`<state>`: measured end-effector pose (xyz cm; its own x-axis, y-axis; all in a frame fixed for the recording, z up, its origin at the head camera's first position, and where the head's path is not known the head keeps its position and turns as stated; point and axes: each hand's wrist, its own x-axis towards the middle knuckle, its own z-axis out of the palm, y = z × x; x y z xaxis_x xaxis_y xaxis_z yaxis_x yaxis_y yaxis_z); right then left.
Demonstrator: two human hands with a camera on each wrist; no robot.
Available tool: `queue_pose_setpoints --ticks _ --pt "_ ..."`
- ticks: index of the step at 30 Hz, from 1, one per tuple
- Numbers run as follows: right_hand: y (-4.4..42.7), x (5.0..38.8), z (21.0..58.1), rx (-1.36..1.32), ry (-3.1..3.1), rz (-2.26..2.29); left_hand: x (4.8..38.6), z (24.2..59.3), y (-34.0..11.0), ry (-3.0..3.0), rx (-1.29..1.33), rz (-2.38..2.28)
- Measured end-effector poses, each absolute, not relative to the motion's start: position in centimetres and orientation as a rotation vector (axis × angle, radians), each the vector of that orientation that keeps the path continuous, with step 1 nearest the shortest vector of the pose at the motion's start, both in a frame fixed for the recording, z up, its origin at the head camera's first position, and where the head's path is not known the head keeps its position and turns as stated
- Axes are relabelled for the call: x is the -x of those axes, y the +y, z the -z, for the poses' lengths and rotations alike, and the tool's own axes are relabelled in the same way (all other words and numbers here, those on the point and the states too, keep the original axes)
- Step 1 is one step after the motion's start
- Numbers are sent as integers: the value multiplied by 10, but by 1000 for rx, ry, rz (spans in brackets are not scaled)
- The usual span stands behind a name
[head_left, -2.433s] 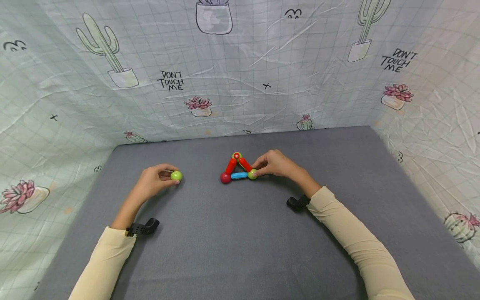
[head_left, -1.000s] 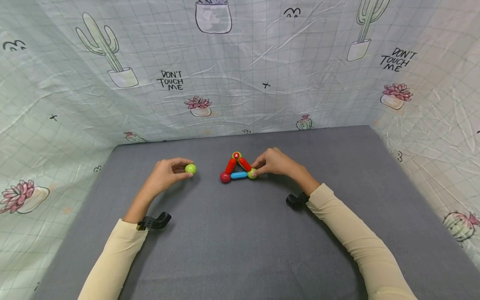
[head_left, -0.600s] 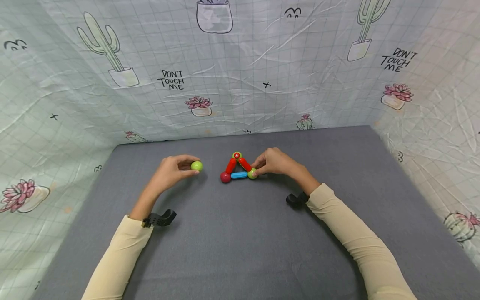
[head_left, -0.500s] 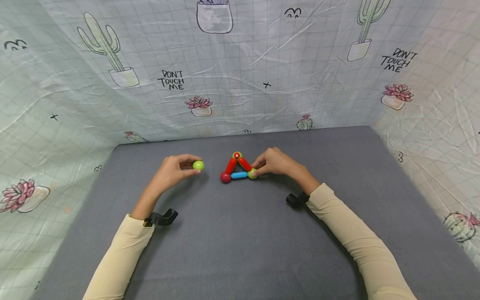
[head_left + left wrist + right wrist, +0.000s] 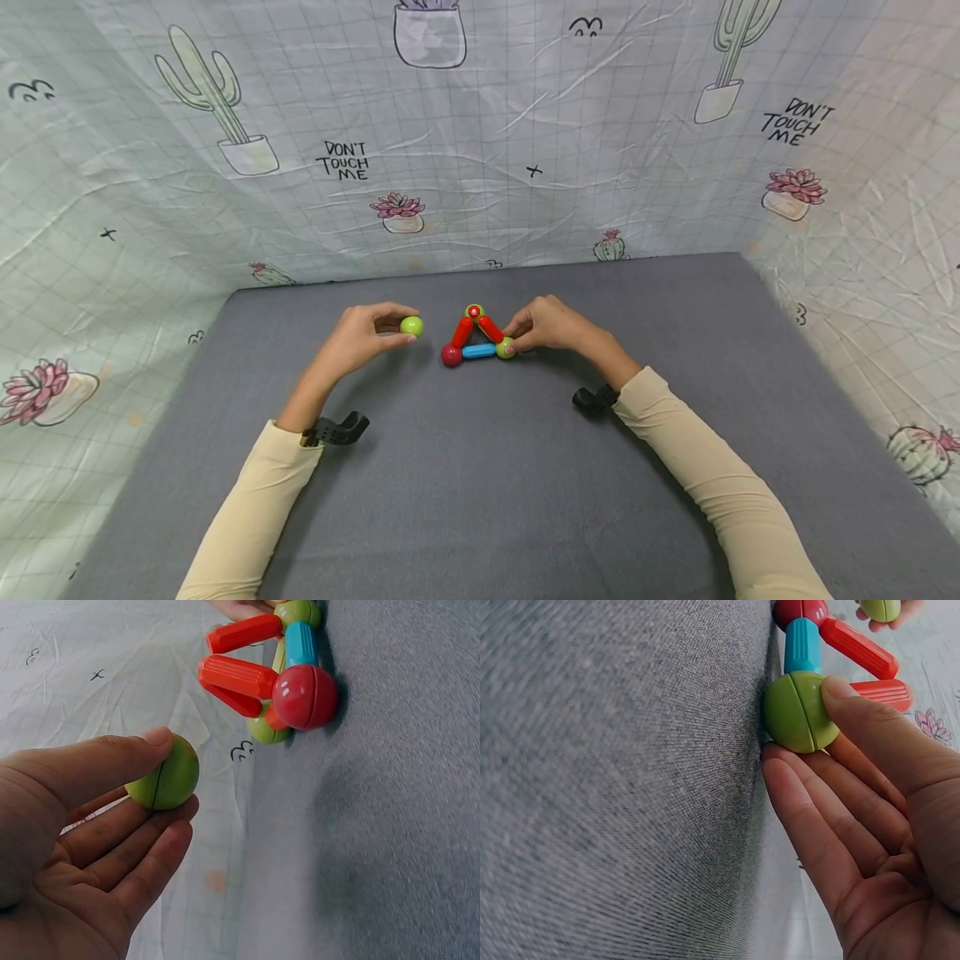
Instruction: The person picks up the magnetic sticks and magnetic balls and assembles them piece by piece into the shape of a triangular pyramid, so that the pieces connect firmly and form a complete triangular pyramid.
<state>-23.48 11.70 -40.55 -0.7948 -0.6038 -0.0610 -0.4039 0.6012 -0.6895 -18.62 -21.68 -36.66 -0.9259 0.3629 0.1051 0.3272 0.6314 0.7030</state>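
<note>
My left hand [image 5: 363, 333] pinches a loose green ball [image 5: 169, 776] between thumb and fingers, held above the table just left of a frame of magnetic sticks and balls. A red ball [image 5: 452, 355], a short blue stick [image 5: 478, 352] and a green ball [image 5: 795, 712] form the frame's near side. Another green ball [image 5: 268, 727] sits at its back corner. Red sticks [image 5: 236, 675] rise from the corners, their upper ends close together without a ball. A yellow stick [image 5: 280, 656] shows partly behind. My right hand [image 5: 551, 323] pinches the frame's right green ball.
The frame stands on a grey cloth-covered table [image 5: 480, 467]. A pale curtain [image 5: 480, 208] printed with cacti hangs behind and along both sides. Black wrist bands [image 5: 337, 429] project from each cuff.
My left hand has carried the loose green ball to the right and away from me, closer to the frame. The right hand and the frame have stayed in place.
</note>
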Motion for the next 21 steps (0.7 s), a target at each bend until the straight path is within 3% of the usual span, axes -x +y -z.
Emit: queue_pose_setpoints --ticks 21 --pt "118 235 405 824 2493 1040 195 365 -203 2743 -688 -1240"
